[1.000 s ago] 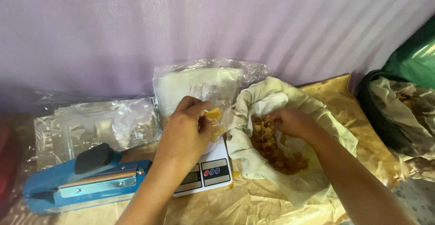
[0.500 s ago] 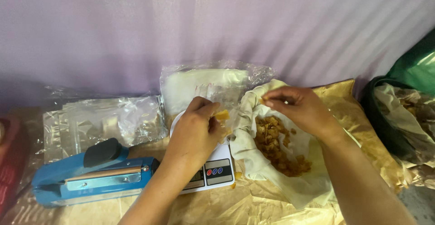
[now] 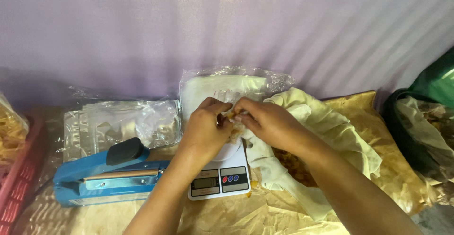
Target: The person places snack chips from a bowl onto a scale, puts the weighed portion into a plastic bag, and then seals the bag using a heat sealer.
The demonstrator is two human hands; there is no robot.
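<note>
Here, I'm pinching a small clear bag (image 3: 235, 119) between the fingers of my left hand (image 3: 206, 130) and right hand (image 3: 267, 124), directly above the white digital scale (image 3: 222, 176).

Left hand (image 3: 204, 130) and right hand (image 3: 267, 121) together at centre, fingers (image 3: 226, 108) curled inward and touching.
</note>
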